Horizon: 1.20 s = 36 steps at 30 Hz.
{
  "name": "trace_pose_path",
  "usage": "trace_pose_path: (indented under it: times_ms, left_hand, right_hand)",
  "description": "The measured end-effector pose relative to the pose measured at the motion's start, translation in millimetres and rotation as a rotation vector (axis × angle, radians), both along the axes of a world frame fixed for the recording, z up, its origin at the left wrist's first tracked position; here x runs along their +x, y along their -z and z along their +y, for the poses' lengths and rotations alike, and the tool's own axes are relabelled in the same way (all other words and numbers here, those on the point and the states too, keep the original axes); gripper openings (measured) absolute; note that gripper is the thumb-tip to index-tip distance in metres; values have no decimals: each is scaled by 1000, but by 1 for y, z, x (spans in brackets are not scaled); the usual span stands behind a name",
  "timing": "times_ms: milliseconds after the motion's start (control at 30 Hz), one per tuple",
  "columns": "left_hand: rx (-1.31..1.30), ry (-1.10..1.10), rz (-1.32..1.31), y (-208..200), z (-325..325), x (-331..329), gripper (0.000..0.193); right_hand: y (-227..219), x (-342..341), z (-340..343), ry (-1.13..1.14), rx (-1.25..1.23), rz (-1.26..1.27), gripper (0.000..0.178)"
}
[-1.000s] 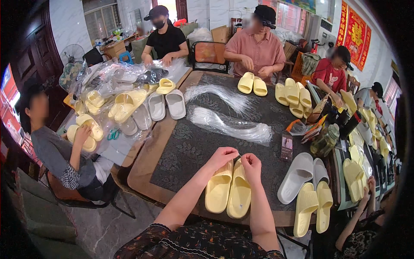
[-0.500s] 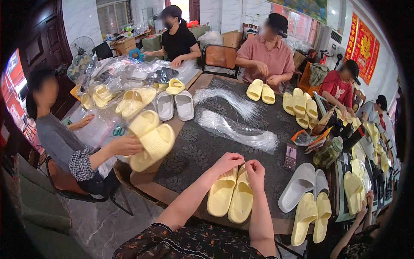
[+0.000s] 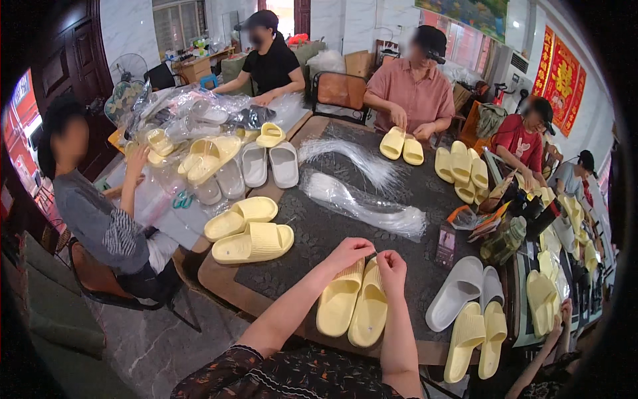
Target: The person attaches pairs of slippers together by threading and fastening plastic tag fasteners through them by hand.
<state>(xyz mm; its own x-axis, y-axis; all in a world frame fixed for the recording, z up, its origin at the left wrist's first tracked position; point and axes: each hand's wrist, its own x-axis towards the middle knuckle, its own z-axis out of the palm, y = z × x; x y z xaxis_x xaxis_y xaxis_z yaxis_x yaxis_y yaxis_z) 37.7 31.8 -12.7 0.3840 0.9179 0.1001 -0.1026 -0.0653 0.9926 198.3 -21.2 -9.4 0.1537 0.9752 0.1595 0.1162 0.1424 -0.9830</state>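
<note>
A pair of pale yellow slide sandals stands side by side at the table's near edge, the left slide touching the right slide, heels toward me. Over their toe ends, my left hand and my right hand are pinched close together. Whatever thin piece is between the fingertips is too small to make out. Just beyond my hands lies a bundle of clear plastic strands, and farther back is another loose bundle.
Left of my arms sit more yellow slides. Grey slides and a yellow pair crowd the right edge, near a phone and a glass jar. Co-workers sit around the table; bagged slides pile up at far left.
The person at left has put a yellow pair down on the table's left corner and drawn the hand back to the bagged pile. My hands stay pinched in nearly the same place.
</note>
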Motion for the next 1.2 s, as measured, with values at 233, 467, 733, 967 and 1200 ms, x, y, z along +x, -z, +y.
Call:
trace_pose_path:
  times_ms: [233,467,733,967,1200]
  left_hand:
    - [44,15,34,0,0,2,19]
    - [19,77,82,-7,-1,1,19]
    - [52,117,114,-6,-4,-1,21]
    - [-11,35,-21,-4,-3,9,18]
    - [-284,-213,-250,-17,-5,-3,15]
  right_hand:
    - [1,4,6,-8,20,90,6]
    - [-1,6,5,-37,62,104,4]
    - [-3,5,3,-89,15,135,4]
    - [-14,4,-6,147,201,-177,5]
    - [-64,-3,-51,371,739,-509,10]
